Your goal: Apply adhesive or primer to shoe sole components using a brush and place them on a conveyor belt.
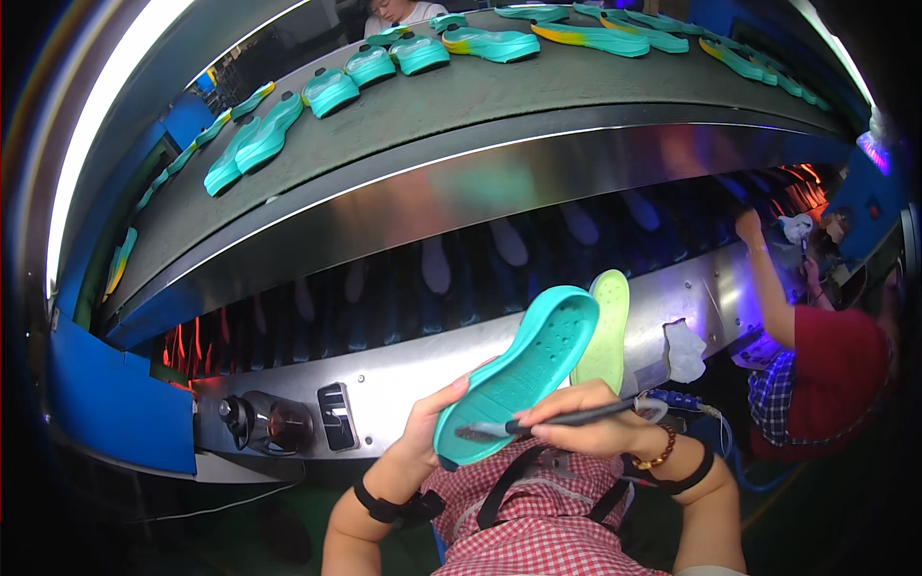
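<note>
My left hand (429, 419) grips a teal shoe sole (545, 348) by the side of its near end, with its hollow, dotted inner face turned up and the far end tilted up to the right. A brush (494, 429) with a dark handle is held in my right hand (588, 422), fingers wrapped round it. Its bristles lie against the inner face of the sole near the lower end. Just behind the sole is a pale yellow-green sole-shaped piece (607, 322), partly covered by it.
A metal ledge (403, 374) holds a dark-lidded jug (274, 422), a phone (336, 416) and a white cloth (684, 350). Beyond it runs a dark slot with sole-shaped pieces. Teal soles (490, 44) line the raised belt (423, 106). A co-worker in red (836, 374) reaches in at right.
</note>
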Demonstrator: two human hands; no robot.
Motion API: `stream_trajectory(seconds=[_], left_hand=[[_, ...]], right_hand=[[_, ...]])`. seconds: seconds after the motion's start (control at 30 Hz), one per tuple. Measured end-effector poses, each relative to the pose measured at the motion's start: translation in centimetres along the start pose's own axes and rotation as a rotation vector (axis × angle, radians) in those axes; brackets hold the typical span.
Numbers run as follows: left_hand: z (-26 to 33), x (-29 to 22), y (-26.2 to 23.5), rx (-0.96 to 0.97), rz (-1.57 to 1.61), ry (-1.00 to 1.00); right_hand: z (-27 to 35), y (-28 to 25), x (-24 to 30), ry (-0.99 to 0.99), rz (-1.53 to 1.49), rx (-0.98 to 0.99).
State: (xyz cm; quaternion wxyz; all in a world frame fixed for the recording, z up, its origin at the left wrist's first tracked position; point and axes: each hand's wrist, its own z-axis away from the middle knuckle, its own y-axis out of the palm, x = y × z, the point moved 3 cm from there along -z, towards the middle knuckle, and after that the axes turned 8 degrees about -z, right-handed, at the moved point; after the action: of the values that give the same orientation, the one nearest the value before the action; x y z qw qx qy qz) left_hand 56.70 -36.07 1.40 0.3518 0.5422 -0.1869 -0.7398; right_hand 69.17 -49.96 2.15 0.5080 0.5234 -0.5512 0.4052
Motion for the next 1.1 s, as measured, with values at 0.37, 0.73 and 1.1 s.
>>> stream_trajectory(seconds=[0.37,0.73,1.1], left_hand=[[-1.5,2.9,-5.9,-0.229,0.127,0.181],[-2.5,4.4,-3.6,-0.205,0.07,0.073],[1.5,1.2,-12.1,-0.09,0.243,0.228]], right_hand=[[-1.1,0.9,-4.6,-0.234,-0.018,-0.338],[-3.1,-1.6,-9.2,-0.371,0.518,-0.773],[-1.9,-0.2,-4.6,0.027,-0.493,-0.169]])
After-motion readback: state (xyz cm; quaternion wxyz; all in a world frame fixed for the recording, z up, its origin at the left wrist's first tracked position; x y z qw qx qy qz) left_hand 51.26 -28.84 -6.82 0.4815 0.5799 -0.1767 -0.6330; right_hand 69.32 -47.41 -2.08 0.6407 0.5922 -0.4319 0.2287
